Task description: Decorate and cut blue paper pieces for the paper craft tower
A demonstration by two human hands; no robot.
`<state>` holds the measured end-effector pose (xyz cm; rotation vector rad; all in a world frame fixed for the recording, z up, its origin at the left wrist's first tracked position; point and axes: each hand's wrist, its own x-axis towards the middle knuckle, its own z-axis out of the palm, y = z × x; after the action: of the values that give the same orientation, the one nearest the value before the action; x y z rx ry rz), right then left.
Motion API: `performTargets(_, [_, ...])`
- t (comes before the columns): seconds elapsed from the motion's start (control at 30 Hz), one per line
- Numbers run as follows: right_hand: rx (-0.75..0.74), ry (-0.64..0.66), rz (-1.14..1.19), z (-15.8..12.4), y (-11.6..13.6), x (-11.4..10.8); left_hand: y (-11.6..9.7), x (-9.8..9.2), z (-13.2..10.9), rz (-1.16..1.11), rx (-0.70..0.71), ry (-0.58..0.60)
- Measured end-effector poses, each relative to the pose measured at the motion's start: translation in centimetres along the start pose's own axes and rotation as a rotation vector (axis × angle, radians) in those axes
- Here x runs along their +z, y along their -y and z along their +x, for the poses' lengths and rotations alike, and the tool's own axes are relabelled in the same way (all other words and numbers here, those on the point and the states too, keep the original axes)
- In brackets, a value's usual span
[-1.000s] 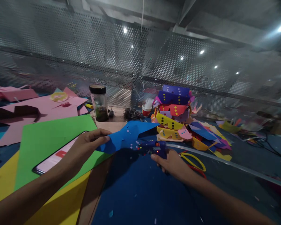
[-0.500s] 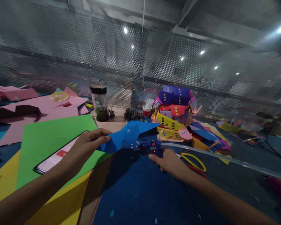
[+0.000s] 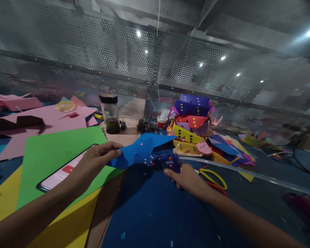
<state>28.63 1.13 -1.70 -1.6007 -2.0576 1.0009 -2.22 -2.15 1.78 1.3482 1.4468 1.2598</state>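
Between the thumb and fingers of my left hand [image 3: 104,155] is the near left end of a blue paper piece [image 3: 142,150], whose pointed end reaches right. My right hand [image 3: 183,175] is wrapped round a small blue glue gun [image 3: 167,161] with a red light on its body. Its nozzle points left, close to the paper's lower edge; whether they touch I cannot tell. A long clear glue stick [image 3: 243,172] runs out of the gun's back to the right. Several tiny pale paper squares [image 3: 148,159] lie by the nozzle.
Under my left forearm a phone [image 3: 67,172] rests on green paper [image 3: 41,151]. Behind stand a black-lidded jar [image 3: 111,115] and a red-and-white cup [image 3: 162,121]. A stack of coloured paper shapes [image 3: 192,120] is at back right. Yellow-and-red-handled scissors [image 3: 214,177] lie beside my right wrist.
Almost everything stays in place. The glue gun and its clear stick have shifted very slightly; my left hand and the blue paper hold still.
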Motion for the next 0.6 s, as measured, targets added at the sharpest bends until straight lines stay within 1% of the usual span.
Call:
performTargets(0.33, [0.053,-0.010,0.030,-0.3,0.6,-0.3,0.3,0.0,0.3,0.027,0.024,-0.037])
performTargets(0.6, [0.019,-0.064,-0.003,1.2,0.3,-0.7,0.2,-0.1,0.3,-0.008,-0.004,-0.016])
